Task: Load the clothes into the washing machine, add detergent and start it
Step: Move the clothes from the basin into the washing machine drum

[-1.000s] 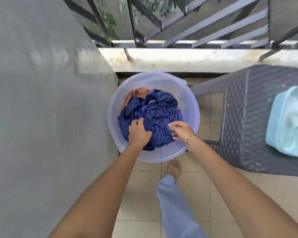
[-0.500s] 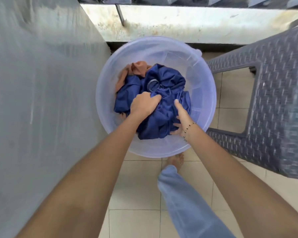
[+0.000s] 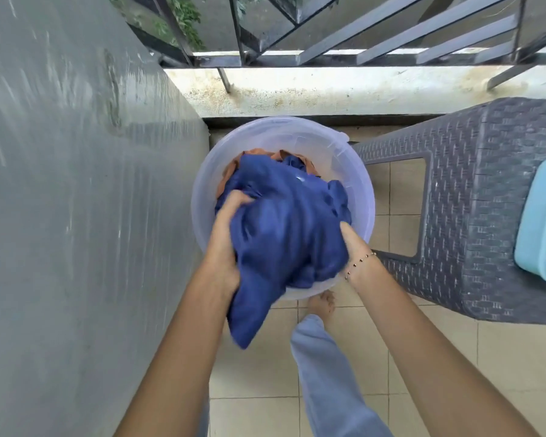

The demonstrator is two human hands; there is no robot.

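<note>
Your left hand [image 3: 226,244] has its fingers [image 3: 240,198] curled tight into the left side of the blue garment [image 3: 284,234] and clamped on the cloth. Your right hand [image 3: 353,247] sits against the garment's right side, thumb laid up along the fabric. The other fingers are buried under it, so you cannot tell whether they grip (a beaded bracelet [image 3: 360,264] rings that wrist). The garment is bunched between both hands over the near half of the pale translucent basin [image 3: 364,197], one tail hanging past the near rim above the tiled floor [image 3: 259,414]. An orange-brown cloth [image 3: 255,152] lies in the basin at the far side, partly under the blue. The basin stands on the floor, wedged between a grey wall [image 3: 76,216] on the left and a dark woven-pattern stool [image 3: 473,200] on the right — a light blue container [image 3: 542,222] rests on the stool. Your bare foot [image 3: 322,302] is just beside the near rim.
</note>
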